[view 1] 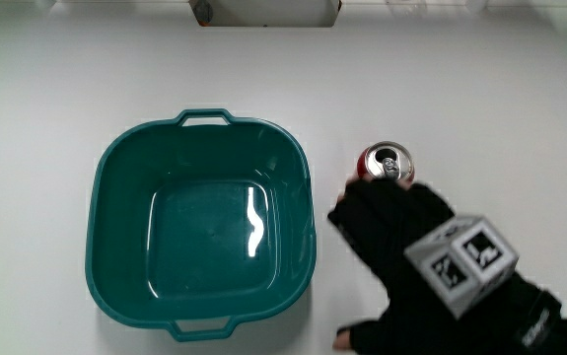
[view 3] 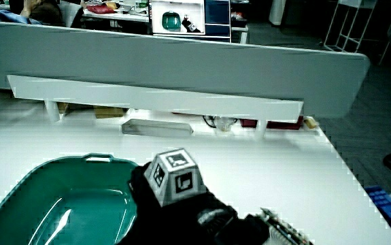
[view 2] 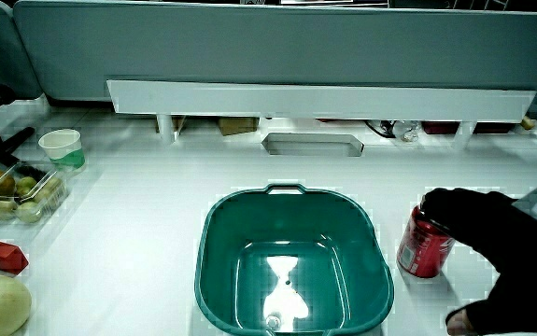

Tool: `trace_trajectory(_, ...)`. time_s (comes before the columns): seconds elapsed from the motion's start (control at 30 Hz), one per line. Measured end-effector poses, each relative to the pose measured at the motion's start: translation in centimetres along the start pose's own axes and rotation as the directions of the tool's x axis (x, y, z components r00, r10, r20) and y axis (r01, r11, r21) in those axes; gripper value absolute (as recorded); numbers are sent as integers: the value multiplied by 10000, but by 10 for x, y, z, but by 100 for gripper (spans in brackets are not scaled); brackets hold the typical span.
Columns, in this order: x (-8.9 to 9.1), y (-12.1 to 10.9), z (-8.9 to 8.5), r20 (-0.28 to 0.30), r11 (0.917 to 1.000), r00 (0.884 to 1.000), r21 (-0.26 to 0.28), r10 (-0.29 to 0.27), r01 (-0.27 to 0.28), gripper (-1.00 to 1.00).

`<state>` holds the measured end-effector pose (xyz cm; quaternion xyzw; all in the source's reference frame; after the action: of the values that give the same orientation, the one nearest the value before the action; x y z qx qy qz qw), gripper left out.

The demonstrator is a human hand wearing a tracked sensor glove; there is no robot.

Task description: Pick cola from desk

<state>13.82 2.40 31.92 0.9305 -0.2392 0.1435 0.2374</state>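
The fingers (view 1: 362, 202) are spread and curve toward the cola can (view 1: 386, 163), their tips at or just touching its wall on the person's side; whether they have closed around it the views do not settle, though in a side view the fingertips (view 2: 441, 203) lie against the can's upper part while the thumb (view 2: 461, 320) stands well apart, low on the table. So the hand (view 1: 411, 247) reads as open and reaching, not yet gripping.

The cola can stands upright on the white table (view 1: 460, 89), just beside the green basin (view 1: 293, 163), at about three o'clock from the basin's middle and at about eleven o'clock from the hand. The basin holds nothing.

The can's tab end appears opened, so it may be part-empty and light, and liquid could spill if tipped. Its thin metal wall is stiff enough but dents under a hard squeeze, and the smooth surface can slip. A wrap around the mid-body, thumb set against the fingers, kept vertical, looks the safest hold.
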Motion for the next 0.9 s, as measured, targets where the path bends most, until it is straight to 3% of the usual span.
trace_trajectory(0.27, 10, 25, 28, 1100, 9918, 9864, -229, -1221, 1254, 0)
trace_trajectory(0.3, 20, 29, 22, 360, 9904, 9906, -377, -1320, 1333, 0)
trace_trajectory(0.47, 42, 42, 13, 811, 9859, 9827, 270, -1668, 1651, 0)
trace_trajectory(0.6, 58, 53, 7, 849, 9751, 9714, 211, -2218, 2208, 0)
trace_trajectory(0.7, 60, 58, 7, 563, 9726, 9713, -89, -2313, 2321, 0)
trace_trajectory(0.9, 70, 67, -2, 592, 9613, 9611, -408, -2698, 2723, 0)
